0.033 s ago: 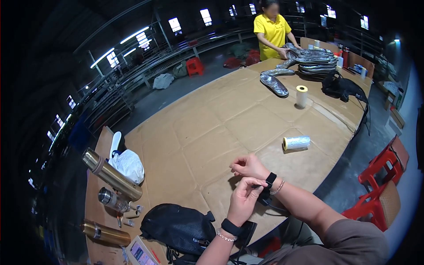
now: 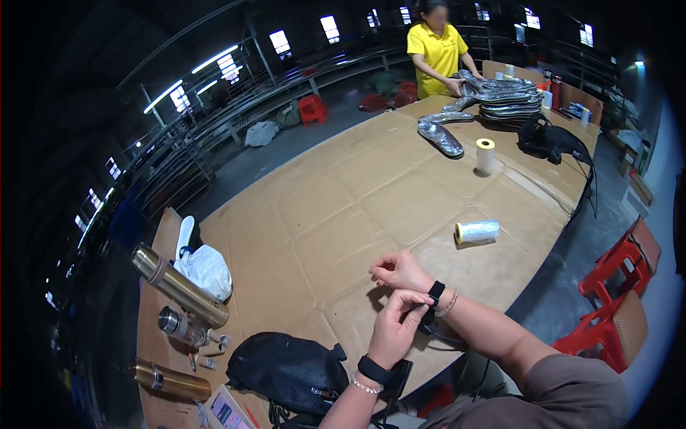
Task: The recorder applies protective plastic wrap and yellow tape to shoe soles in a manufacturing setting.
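My left hand (image 2: pixel 395 330) reaches across to my right wrist, its thumb and fingers pinched at the black wrist strap (image 2: pixel 436 292) there. A dark piece with a cable (image 2: pixel 429 325) shows just under that wrist; its shape is partly hidden. My right hand (image 2: pixel 402 272) hovers over the brown table covering (image 2: pixel 343 236), fingers curled in with nothing visible in them. Another black strap (image 2: pixel 374 370) circles my left wrist, and each wrist also wears a beaded bracelet. Beyond my right hand lies a roll of clear film (image 2: pixel 477 231) on its side.
A black bag (image 2: pixel 289 372), gold thermos (image 2: pixel 182 286), glass bottle (image 2: pixel 182 325) and phone (image 2: pixel 229 413) lie along the left. Across the table a person in yellow (image 2: pixel 437 53) handles stacked silvery insole-shaped pieces (image 2: pixel 511 100). Another film roll (image 2: pixel 484 157) stands upright. Red stools (image 2: pixel 607 336) are right.
My left fingertips have shifted slightly right along the strap at my right wrist. My right hand keeps nearly the same pose. The whole view has moved a little.
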Available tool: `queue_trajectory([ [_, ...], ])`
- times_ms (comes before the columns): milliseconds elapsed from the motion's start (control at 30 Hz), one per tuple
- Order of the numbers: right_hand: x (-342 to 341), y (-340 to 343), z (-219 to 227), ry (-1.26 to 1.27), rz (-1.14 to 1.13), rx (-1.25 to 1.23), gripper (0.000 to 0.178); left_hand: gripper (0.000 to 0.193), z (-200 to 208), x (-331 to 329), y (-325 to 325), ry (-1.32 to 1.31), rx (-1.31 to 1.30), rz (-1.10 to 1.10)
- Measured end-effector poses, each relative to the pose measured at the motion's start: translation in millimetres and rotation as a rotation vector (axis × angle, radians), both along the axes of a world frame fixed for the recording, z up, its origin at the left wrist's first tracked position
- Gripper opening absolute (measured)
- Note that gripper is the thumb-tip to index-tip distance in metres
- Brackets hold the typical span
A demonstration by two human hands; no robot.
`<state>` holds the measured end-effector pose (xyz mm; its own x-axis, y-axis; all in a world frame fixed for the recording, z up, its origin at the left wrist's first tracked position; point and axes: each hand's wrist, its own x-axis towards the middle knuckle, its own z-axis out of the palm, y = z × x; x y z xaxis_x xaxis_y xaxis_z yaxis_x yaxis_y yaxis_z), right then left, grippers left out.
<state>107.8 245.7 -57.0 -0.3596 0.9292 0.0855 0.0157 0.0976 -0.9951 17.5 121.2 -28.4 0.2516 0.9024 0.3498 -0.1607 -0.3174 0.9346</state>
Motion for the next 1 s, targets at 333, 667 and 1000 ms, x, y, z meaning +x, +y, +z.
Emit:
queue_trajectory([
  [333,-13,-4,8,0.188,-0.088,-0.107,0.016,0.024,6,16,-8,0.642,0.533,0.386],
  [667,-13,7,-7,0.255,-0.09,-0.196,0.016,0.03,-4,6,-7,0.838,0.346,0.498],
  [1000,-33,2,-22,0.237,-0.056,-0.226,0.014,0.033,-5,0,-2,0.781,0.338,0.611],
])
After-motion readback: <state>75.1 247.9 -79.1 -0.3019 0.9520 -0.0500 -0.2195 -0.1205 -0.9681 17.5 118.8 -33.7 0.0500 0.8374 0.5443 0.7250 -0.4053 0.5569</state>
